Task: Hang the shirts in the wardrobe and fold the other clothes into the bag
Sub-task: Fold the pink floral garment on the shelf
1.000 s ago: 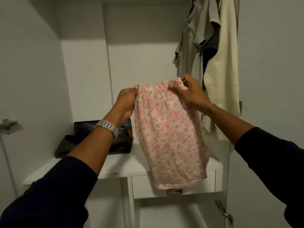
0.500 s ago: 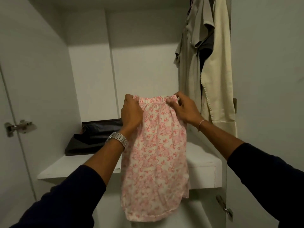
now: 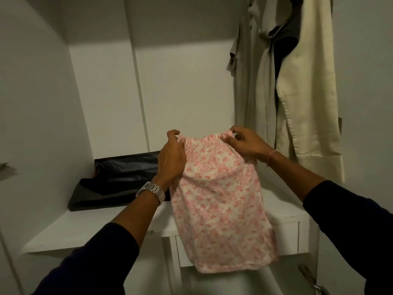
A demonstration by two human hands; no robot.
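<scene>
A pink floral garment with an elastic waistband hangs in front of me, held up by both hands. My left hand pinches the left end of the waistband and my right hand pinches the right end. Its lower half drapes over the front edge of the white wardrobe shelf. A black bag lies on that shelf at the back left, partly behind my left hand. Several pale shirts hang at the upper right of the wardrobe.
A drawer front sits under the shelf at the right, partly covered by the garment. Door hinges show at the far left and at the lower right. White wardrobe walls close in on both sides.
Both hands have lowered the garment from chest height towards the shelf, and its hem now hangs over the shelf's front edge. The grip on the waistband is unchanged.
</scene>
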